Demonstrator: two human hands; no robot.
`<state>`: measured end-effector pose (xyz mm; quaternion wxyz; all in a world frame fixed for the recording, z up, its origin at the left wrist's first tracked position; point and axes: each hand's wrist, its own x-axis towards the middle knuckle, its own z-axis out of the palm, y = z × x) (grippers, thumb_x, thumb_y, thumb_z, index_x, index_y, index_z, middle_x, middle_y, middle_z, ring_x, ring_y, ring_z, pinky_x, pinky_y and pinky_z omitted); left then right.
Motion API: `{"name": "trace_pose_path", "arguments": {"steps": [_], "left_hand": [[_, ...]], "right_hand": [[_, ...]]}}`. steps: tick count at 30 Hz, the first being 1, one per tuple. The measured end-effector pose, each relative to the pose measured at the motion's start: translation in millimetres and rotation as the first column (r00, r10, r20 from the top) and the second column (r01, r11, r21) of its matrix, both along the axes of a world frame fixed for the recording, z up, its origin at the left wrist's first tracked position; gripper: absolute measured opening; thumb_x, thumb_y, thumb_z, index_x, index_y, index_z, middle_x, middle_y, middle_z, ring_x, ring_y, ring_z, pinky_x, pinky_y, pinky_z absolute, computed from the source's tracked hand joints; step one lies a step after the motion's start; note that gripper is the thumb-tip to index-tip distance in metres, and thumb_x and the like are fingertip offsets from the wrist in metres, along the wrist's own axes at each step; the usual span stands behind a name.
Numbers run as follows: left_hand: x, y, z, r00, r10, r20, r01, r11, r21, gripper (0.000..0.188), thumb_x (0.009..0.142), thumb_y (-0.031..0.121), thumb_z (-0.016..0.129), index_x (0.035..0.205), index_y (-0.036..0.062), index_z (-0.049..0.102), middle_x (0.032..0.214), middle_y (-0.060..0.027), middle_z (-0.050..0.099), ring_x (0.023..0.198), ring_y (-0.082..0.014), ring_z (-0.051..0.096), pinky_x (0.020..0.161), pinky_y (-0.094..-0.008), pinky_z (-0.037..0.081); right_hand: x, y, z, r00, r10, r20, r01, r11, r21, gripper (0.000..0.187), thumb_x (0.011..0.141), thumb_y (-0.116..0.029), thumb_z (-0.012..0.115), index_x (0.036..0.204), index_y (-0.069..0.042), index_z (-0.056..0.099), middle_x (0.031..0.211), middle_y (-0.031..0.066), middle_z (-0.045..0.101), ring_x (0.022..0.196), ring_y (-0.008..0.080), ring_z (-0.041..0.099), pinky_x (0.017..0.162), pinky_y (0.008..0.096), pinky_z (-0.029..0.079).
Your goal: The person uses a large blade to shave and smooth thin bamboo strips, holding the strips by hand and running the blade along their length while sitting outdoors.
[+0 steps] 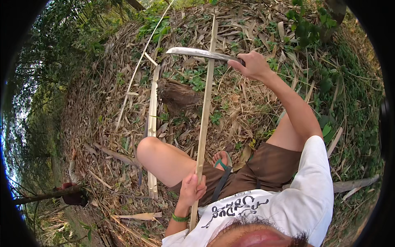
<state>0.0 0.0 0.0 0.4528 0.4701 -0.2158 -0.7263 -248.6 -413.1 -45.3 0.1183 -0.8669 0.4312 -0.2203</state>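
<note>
A long pale strip of split bamboo or wood (204, 117) runs from beside my torso, past my bent knee, out over the leaf litter. My left hand (192, 189) is wrapped around its near part, close to my lap. With my right arm stretched forward, my right hand (253, 66) grips the dark handle of a machete (193, 52). Its slightly curved metal blade points left and lies across the strip's far part; whether the edge bites into it I cannot tell. A green band circles my left wrist.
Left of the strip sits a short brown log (181, 96). Beyond it are a wider pale split length (152, 109) and a long thin strip (135, 78). A branch (117, 155) lies past my knee. Another person (75, 193) is at the far left. Leafy plants (308, 31) grow far right.
</note>
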Motion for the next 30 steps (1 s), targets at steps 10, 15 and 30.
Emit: {"name": "trace_pose_path", "arguments": {"steps": [10,15,30], "left_hand": [[-2,-6,-2,0.991,0.004,0.137,0.004,0.998,-0.059,0.055,0.11,0.034,0.04,0.157,0.0081,0.03,0.065,0.0046,0.034,0.045,-0.0039,0.031,0.039,-0.0191,0.028],[-6,1,-4,0.973,-0.017,0.23,0.036,0.996,-0.078,0.057,0.11,0.035,0.041,0.158,0.0092,0.028,0.064,0.0041,0.033,0.043,-0.004,0.03,0.038,-0.0204,0.027],[-15,-19,-10,0.892,0.099,0.441,0.013,0.97,-0.244,0.054,0.11,0.026,0.043,0.157,0.0035,0.029,0.063,0.0054,0.037,0.049,-0.0022,0.031,0.043,-0.0186,0.027]], "right_hand": [[6,27,7,0.995,0.102,0.002,-0.101,0.986,-0.134,0.077,0.093,-0.075,0.045,0.063,-0.005,0.061,0.049,0.0138,0.053,0.048,0.0325,0.06,0.05,0.0456,0.05],[-10,1,17,0.999,-0.027,0.037,0.03,0.996,-0.083,0.077,0.094,-0.073,0.046,0.063,-0.005,0.061,0.049,0.0128,0.053,0.048,0.0302,0.061,0.051,0.0448,0.05],[10,40,19,0.994,0.071,0.08,-0.068,0.997,-0.032,0.072,0.092,-0.071,0.051,0.065,-0.005,0.06,0.053,0.0133,0.057,0.05,0.0335,0.061,0.05,0.0449,0.05]]}}
